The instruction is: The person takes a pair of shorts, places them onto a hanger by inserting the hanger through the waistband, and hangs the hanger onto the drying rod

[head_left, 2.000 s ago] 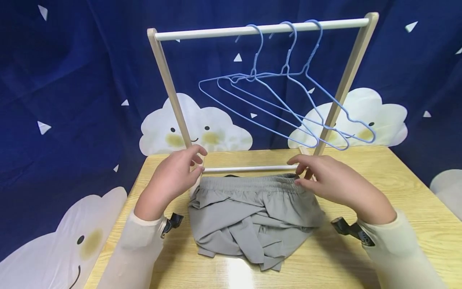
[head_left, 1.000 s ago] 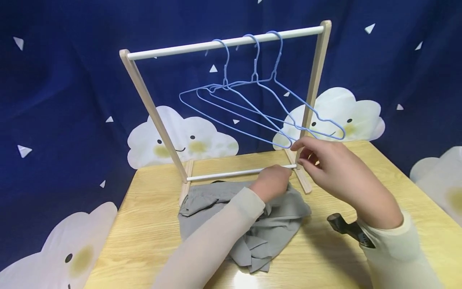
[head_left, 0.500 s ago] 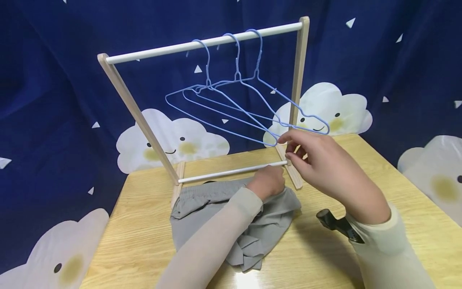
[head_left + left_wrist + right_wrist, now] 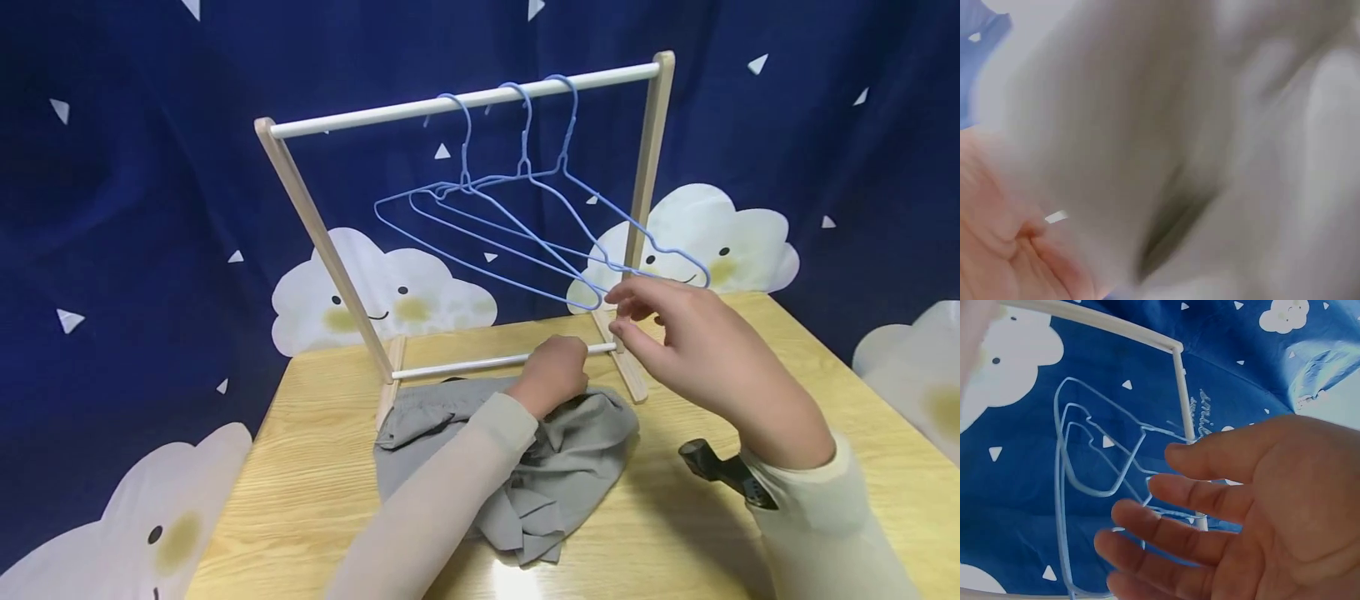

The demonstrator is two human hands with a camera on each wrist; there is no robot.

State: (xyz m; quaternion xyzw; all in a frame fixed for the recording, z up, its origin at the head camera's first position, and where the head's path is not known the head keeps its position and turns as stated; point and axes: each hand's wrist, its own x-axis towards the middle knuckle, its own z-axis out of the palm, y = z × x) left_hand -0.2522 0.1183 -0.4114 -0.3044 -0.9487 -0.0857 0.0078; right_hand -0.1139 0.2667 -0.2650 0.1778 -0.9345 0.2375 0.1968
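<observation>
Grey shorts (image 4: 558,500) with an elastic waistband (image 4: 427,398) lie crumpled on the table at the foot of the rack. My left hand (image 4: 553,375) reaches across and grips them near the waistband's right end; its fingertips are hidden. Blurred grey cloth fills most of the left wrist view, with part of the left palm (image 4: 991,231) at lower left. To the right of the shorts, my right hand (image 4: 690,342) hovers with fingers loosely bent, holding nothing. The right wrist view shows those fingers (image 4: 1179,531) spread apart in front of the blue hangers (image 4: 1060,462).
Three blue wire hangers (image 4: 465,158) hang from the white top rod (image 4: 360,119) of a wooden rack (image 4: 322,242). A lower white rod (image 4: 465,364) runs just behind the shorts. Bare wooden table (image 4: 300,467) shows on the left. Behind is a dark blue cloud-print curtain (image 4: 187,192).
My left hand has crossed from the rack's left post to the waistband's right side. My right hand has come up off the shorts. Their right part is more bunched, and the head view has shifted.
</observation>
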